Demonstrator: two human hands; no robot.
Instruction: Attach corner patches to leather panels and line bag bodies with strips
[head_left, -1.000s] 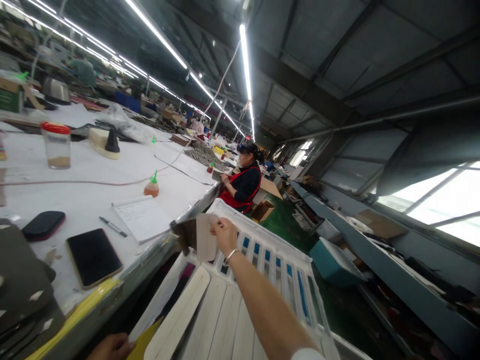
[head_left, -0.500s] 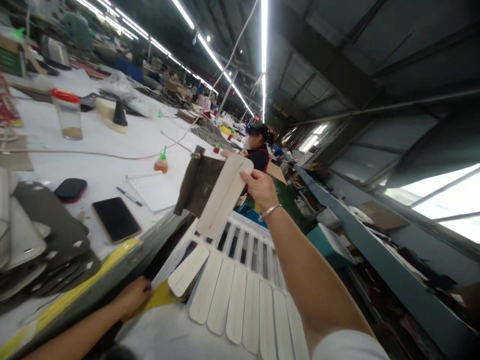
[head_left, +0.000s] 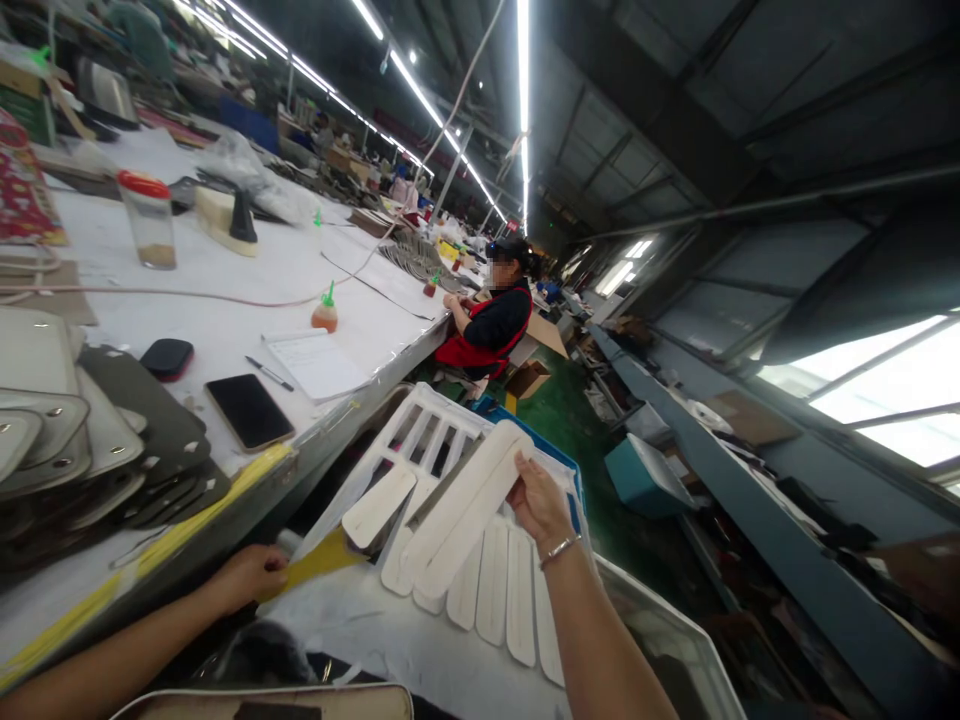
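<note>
My right hand [head_left: 538, 502] grips the upper end of a long off-white strip [head_left: 472, 510] with rounded ends, fingers closed on its edge. The strip is tilted over a row of similar pale strips [head_left: 491, 580], which lie side by side on a white slatted rack [head_left: 427, 425]. My left hand [head_left: 259, 577] is closed at the lower left, beside a yellow piece [head_left: 322, 563]; whether it grips that piece is hidden. A separate pale strip [head_left: 380, 507] rests at the row's left end.
A white table [head_left: 217, 270] at the left bears a phone [head_left: 250, 411], notepad [head_left: 315, 365], pen [head_left: 270, 373], glue bottle [head_left: 325, 312], jar [head_left: 150, 225] and stacked pieces [head_left: 112, 430]. A person in a red apron [head_left: 487, 325] sits beyond. A teal bin [head_left: 646, 475] stands right.
My right hand has moved down and brought the held strip lower over the row. The dark flap behind it is no longer raised. The rack and the seated person are more visible.
</note>
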